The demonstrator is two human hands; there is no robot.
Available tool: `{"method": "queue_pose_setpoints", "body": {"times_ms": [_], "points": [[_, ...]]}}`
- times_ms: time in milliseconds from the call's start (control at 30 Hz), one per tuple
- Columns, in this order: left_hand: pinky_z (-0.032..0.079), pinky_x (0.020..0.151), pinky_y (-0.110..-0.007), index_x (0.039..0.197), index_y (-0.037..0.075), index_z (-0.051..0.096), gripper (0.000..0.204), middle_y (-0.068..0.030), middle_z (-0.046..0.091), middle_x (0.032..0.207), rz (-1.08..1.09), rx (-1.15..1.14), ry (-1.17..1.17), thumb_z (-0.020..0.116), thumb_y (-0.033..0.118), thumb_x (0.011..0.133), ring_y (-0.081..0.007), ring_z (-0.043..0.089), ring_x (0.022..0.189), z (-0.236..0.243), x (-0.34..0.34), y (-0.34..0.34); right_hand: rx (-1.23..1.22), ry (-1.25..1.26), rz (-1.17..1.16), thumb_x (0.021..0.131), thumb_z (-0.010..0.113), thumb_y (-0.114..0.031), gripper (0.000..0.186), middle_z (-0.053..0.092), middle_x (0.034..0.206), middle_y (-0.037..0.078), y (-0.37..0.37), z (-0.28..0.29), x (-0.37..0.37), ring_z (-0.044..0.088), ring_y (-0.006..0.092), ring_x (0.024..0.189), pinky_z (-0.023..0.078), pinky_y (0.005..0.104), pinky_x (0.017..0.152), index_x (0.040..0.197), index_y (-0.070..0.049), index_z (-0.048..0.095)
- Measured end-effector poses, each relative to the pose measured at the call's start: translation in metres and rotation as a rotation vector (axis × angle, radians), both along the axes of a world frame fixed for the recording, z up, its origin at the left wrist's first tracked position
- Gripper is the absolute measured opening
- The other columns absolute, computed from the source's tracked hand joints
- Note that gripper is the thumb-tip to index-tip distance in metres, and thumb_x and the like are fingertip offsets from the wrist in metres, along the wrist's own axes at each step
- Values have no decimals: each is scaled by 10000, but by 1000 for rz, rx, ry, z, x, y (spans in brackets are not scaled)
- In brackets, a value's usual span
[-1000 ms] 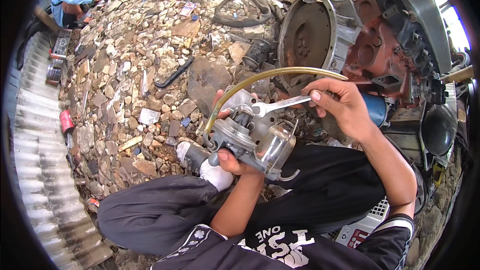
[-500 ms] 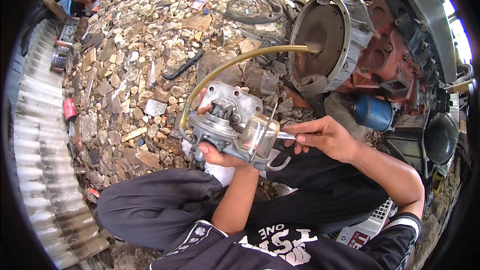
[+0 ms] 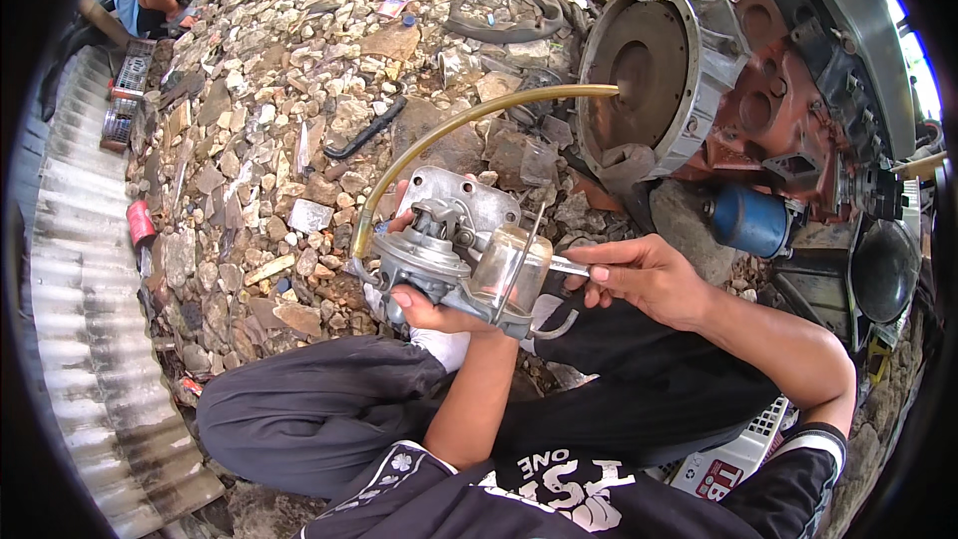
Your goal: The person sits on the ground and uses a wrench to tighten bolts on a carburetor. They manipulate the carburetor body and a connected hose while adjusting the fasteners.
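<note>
Fuel pump point(image 3: 454, 255) in left hand point(image 3: 424, 304) grip; wrench point(image 3: 569, 267) pinched by right hand point(image 3: 639, 279).

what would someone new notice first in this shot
First, the grey metal pump with a clear glass bowl, held mid-frame by the left hand, while the right hand works a slim metal tool at its side. A yellowish hose arcs up from it toward the big rusty engine at upper right, standing on stony rubble.
</note>
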State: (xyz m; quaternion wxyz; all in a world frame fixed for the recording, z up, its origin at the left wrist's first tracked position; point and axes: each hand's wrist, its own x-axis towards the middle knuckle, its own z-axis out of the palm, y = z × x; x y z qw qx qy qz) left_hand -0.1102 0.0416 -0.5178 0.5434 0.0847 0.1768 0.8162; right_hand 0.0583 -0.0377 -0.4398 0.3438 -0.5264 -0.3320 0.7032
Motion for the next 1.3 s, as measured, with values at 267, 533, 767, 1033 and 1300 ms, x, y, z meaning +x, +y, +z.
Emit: {"method": "queue_pose_setpoints", "body": {"times_ms": [267,533,767,1033,1300], "points": [[359,1158,-656,1456,118,453,759,-143,448,1537,-44,102,-53,393,682,951,-395,462,1392,-9,5,-5,-63,89,193,1054,553,-100,460,686,1221,118,-4,-6,-5,682,177,1048,563,333,925,1494,-4,465],[502,1008,-482,1377,-12,417,806,-158,483,1299,-9,-10,138,403,643,907,-291,563,1178,8,13,-13,-114,166,240,1028,580,-65,444,686,1100,81,-11,1,-25,668,156,1031,573,329,928,1460,-5,493],[438,1075,-534,1364,2,424,821,-186,479,1360,-125,97,61,419,670,887,-357,520,1258,16,11,-15,318,-546,-76,995,677,-150,282,699,1004,11,30,39,21,593,53,821,507,240,728,1243,-16,685],[411,1105,-650,1404,113,506,782,-146,401,1559,-236,137,60,413,715,914,-408,526,1309,15,10,-18,254,-370,-97,996,667,-124,280,723,952,25,10,43,38,596,60,756,501,227,692,1249,-10,705],[439,1084,-650,1362,123,545,721,-164,491,1484,-13,41,-36,413,687,932,-391,548,1299,21,9,-8,99,-217,-3,995,671,-138,322,748,1041,62,1,13,12,636,73,801,524,238,723,1297,-25,682]]}}
